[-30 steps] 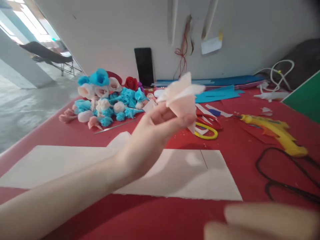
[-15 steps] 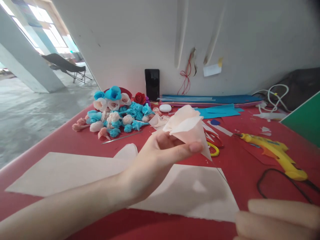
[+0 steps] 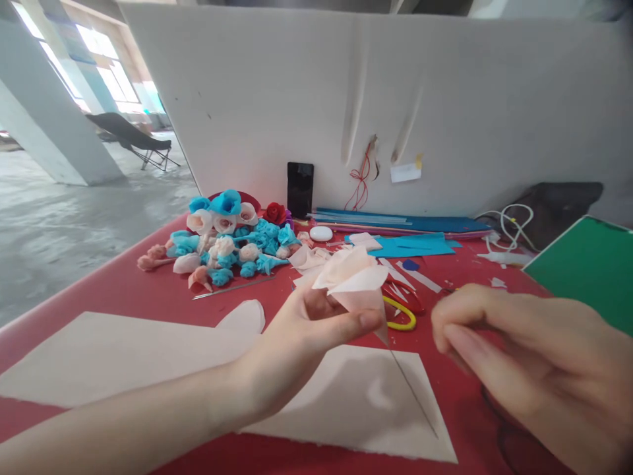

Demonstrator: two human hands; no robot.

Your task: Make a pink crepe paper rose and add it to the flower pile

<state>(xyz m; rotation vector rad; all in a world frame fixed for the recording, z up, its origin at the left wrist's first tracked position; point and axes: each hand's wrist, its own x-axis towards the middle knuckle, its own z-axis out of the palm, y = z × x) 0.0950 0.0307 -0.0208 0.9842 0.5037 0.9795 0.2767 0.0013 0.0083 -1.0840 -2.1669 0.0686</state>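
My left hand (image 3: pixel 291 343) pinches the base of a pale pink paper flower (image 3: pixel 359 284) between thumb and fingers. A thin wire stem (image 3: pixel 414 394) slants down from the flower's tip. To the right, my right hand (image 3: pixel 539 363) hovers with curled fingers, the thumb against the index finger; whatever lies between them, if anything, is hidden. Beneath the hands is a pale pink paper sheet (image 3: pixel 395 435), with another paper sheet (image 3: pixel 123 356) at the left and a rounded paper petal (image 3: pixel 244 318). Scissors (image 3: pixel 408 321) with red and yellow handles lie behind the flower.
Blue, white and pink paper flowers (image 3: pixel 247 237) are heaped at the back left of the red table (image 3: pixel 163 290). A phone (image 3: pixel 300 190) leans against the white panel. Blue paper strips (image 3: pixel 415 244) lie behind, and a green board (image 3: pixel 588 270) stands at right.
My right hand has risen from the lower right corner towards the flower and now covers the yellow glue gun. The view has tilted up slightly; my left hand still holds the flower.
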